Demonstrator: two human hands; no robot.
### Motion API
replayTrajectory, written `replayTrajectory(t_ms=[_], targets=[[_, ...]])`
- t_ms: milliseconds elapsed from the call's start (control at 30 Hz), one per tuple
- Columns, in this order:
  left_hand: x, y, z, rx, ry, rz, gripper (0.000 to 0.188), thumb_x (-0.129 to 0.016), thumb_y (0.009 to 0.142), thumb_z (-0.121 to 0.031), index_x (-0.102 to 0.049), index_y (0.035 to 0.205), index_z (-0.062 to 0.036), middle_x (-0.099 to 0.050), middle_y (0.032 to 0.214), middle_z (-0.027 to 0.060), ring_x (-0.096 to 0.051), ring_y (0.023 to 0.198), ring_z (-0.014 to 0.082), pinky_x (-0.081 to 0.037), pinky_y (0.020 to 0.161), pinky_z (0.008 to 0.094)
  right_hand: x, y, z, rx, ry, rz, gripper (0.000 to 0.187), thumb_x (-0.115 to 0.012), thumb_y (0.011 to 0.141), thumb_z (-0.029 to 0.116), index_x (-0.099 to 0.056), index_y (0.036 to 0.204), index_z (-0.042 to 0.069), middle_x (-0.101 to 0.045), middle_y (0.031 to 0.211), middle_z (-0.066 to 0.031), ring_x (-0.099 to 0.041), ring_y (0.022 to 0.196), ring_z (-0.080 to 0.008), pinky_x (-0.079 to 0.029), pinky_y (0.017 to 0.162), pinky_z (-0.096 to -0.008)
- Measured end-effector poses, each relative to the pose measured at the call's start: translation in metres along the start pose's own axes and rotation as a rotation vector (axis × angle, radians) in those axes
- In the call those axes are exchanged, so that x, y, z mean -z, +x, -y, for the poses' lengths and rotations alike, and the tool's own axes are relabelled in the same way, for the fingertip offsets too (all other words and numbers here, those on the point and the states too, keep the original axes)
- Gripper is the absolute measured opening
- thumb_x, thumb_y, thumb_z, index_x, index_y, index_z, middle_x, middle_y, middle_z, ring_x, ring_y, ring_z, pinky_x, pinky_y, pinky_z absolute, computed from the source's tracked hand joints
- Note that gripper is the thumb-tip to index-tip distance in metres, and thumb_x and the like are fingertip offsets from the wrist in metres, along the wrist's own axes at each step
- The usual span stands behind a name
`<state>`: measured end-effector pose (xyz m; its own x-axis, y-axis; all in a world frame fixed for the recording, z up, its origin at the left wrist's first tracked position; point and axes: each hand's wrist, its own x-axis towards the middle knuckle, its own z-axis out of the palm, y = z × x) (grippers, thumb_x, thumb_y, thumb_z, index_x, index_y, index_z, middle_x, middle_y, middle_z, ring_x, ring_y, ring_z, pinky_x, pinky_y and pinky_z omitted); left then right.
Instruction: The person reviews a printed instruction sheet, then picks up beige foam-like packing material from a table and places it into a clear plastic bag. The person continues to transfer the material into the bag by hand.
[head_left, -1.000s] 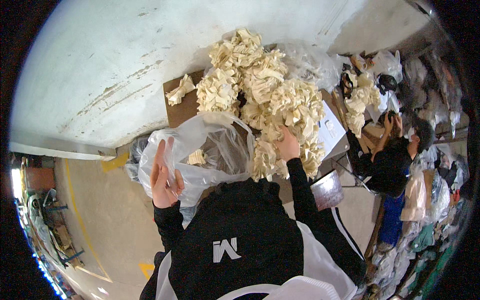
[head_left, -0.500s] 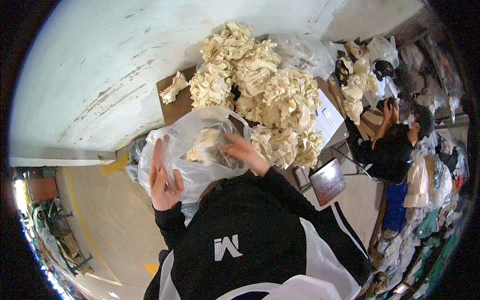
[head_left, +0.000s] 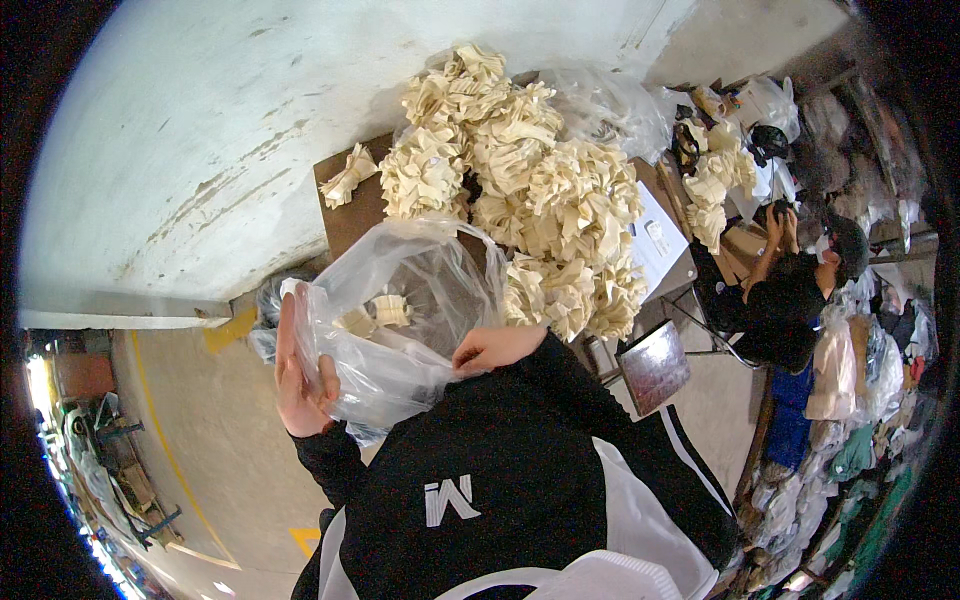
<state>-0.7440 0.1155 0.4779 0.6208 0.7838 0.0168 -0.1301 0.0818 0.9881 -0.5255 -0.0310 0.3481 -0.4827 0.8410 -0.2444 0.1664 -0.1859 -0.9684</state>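
Note:
A large clear plastic bag [head_left: 350, 268] stands with its mouth wide, in front of me. Inside it lie a cream bundle [head_left: 392, 310], pinched in at its middle, and another cream piece [head_left: 355, 321] beside it. My left hand [head_left: 308, 390] holds the bag's left side, the index finger stretched up along the plastic. At the bag's near right rim, my right hand [head_left: 497, 348] has its fingers closed on the plastic. Just beyond the bag rises a big heap of similar cream bundles [head_left: 560, 190], which look like gathered cloth or paper.
One loose bundle [head_left: 349, 175] lies on the brown table [head_left: 330, 215] by the wall. A white sheet [head_left: 655, 240] is right of the heap. A dark square-topped stool [head_left: 655, 365] stands nearby. Further right a co-worker [head_left: 790, 300] handles something dark, beside piled bags [head_left: 840, 370].
My right hand has let a cream bundle go into the bag and come back to its near rim. The left hand has moved slightly left and down, and the bag's mouth is wider.

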Motion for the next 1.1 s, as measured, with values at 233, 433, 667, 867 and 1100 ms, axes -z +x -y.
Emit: replayTrajectory(t_ms=[233,433,667,867,1100], targets=[[-0.017,-0.01,-0.015,0.071,-0.187,0.027,0.063,-0.049,0.086,-0.034,-0.031,0.137,-0.0018,-0.03,0.142,0.014,-0.032,0.039,-0.0005,-0.025,0.036,0.0129,0.083,-0.012,-0.072,-0.176,-0.525,-0.974,0.037,-0.054,0.083,0.013,-0.049,0.118,0.004,-0.05,0.119,-0.018,-0.054,0.102,-0.0256,-0.043,0.086,-0.0356],[-0.018,-0.007,-0.013,0.127,-0.15,-0.013,0.065,-0.052,0.084,-0.034,-0.032,0.136,-0.0009,-0.03,0.142,0.0139,-0.034,0.038,-0.0002,-0.027,0.036,0.0125,0.106,-0.029,-0.129,-0.935,-1.06,-0.947,0.068,-0.06,0.075,0.019,-0.031,0.135,0.015,-0.034,0.132,-0.0207,-0.036,0.119,-0.039,-0.048,0.082,-0.0425],[-0.005,-0.017,-0.009,0.081,-0.198,-0.024,0.067,-0.053,0.083,-0.033,-0.031,0.136,0.0015,-0.03,0.142,0.0151,-0.039,0.04,0.0029,-0.031,0.038,0.0153,0.133,0.001,-0.144,-1.039,-0.859,-0.896,0.091,-0.073,0.066,0.029,-0.022,0.14,0.019,-0.041,0.13,-0.0164,-0.033,0.124,-0.0339,-0.045,0.088,-0.0421],[-0.001,-0.019,0.003,0.042,-0.188,-0.026,0.068,-0.054,0.084,-0.035,-0.031,0.135,0.0022,-0.031,0.141,0.0155,-0.046,0.046,0.0073,-0.031,0.037,0.018,0.123,-0.016,-0.167,-1.008,-0.915,-0.939,0.091,-0.074,0.064,0.036,-0.025,0.137,0.012,-0.038,0.131,-0.0193,-0.028,0.125,-0.0402,-0.041,0.094,-0.0452],[0.003,-0.017,0.004,0.046,-0.234,-0.141,0.067,-0.053,0.084,-0.037,-0.032,0.134,0.0024,-0.033,0.14,0.0145,-0.052,0.055,0.0087,-0.029,0.034,0.0171,0.151,-0.077,-0.106,-0.578,-0.57,-0.96,0.097,-0.071,0.061,0.043,-0.027,0.135,-0.002,-0.037,0.134,-0.0206,-0.041,0.118,-0.0345,-0.032,0.1,-0.04]])
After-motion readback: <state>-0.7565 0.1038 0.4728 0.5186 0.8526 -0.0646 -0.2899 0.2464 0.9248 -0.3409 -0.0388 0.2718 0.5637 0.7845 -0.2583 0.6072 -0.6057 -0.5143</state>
